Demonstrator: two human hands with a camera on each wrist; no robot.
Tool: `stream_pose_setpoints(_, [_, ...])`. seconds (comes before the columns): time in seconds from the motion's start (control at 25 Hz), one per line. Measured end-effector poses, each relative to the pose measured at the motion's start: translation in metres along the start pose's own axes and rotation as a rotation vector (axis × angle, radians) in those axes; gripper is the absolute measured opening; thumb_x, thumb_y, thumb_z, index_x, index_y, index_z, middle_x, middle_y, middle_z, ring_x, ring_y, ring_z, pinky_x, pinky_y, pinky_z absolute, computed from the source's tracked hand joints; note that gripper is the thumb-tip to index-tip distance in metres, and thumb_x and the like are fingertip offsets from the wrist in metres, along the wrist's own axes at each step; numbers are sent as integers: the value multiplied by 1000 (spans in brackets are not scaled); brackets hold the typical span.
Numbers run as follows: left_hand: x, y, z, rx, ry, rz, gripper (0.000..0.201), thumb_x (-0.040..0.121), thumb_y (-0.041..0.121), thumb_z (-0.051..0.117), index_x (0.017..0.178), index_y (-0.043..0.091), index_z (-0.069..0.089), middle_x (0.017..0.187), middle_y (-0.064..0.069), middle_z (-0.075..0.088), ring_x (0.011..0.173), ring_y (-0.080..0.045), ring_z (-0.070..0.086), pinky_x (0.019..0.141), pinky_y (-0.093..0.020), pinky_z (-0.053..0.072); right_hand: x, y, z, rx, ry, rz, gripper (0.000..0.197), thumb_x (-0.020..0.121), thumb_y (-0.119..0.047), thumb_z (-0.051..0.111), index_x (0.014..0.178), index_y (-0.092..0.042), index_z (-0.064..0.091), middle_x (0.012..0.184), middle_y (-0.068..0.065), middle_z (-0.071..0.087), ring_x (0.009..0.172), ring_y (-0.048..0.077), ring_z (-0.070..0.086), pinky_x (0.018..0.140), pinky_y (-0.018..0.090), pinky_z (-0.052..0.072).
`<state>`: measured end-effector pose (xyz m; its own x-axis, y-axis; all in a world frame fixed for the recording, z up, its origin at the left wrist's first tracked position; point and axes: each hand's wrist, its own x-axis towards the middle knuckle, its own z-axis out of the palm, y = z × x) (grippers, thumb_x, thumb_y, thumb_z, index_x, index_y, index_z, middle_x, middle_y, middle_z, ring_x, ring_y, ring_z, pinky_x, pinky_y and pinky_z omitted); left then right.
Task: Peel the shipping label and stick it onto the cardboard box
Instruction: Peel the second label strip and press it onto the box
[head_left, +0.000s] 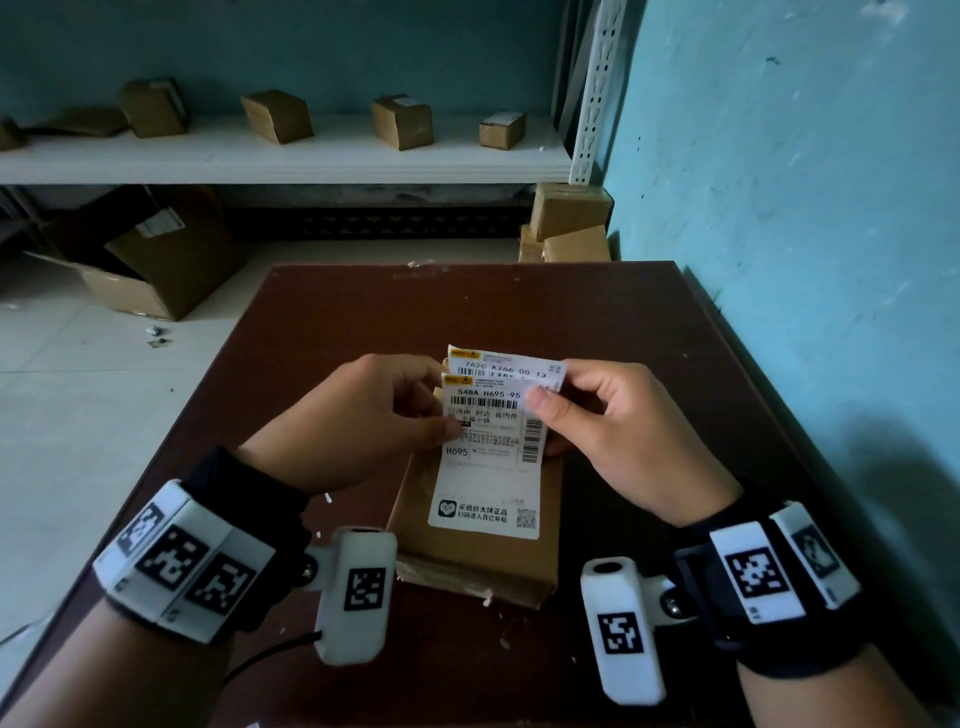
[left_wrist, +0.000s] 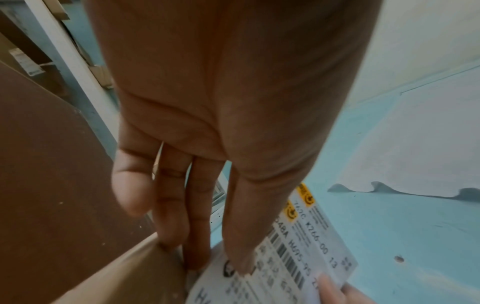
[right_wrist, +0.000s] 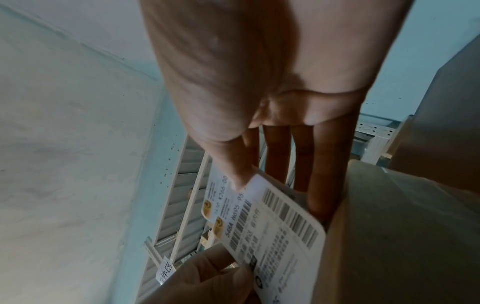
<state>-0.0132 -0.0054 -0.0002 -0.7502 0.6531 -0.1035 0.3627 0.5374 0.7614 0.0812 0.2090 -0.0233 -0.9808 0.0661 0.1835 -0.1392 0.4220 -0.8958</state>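
Both hands pinch the shipping label (head_left: 488, 441) above the cardboard box (head_left: 478, 566): left hand (head_left: 363, 415) steadies, right hand (head_left: 613, 426) should peel its corner slowly (avoid tearing).

Cardboard box (head_left: 483, 551) lies on the table (head_left: 597, 338), near edge. Two shipping labels (head_left: 485, 452) are held above it, front one overlapping the rear one (head_left: 506, 361). Left hand (head_left: 358, 421) at their left edge, right hand (head_left: 623, 431) at right. Shelf (head_left: 291, 156) of small boxes (head_left: 402, 122) behind; more boxes seemingly on the floor (head_left: 78, 389) beyond.
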Motion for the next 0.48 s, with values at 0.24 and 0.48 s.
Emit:
stream_pose_setpoints(0.24, [1, -2, 2, -124, -4, 34, 29, 84, 13, 76, 106, 31, 68, 90, 13, 76, 85, -5, 73, 72, -27, 60, -3, -8, -4, -19, -158, 17, 65, 89, -61, 27, 99, -22, 78, 96, -11, 78, 95, -2, 70, 86, 14, 52])
stream_pose_setpoints(0.48, [2, -4, 3, -239, -67, 48, 37, 82, 1, 75, 108, 28, 70, 102, -2, 76, 94, -20, 74, 86, -47, 59, 1, -1, -1, -126, -76, 94, 18, 87, -38, 68, 98, -27, 78, 96, -12, 75, 91, 3, 69, 81, 30, 57])
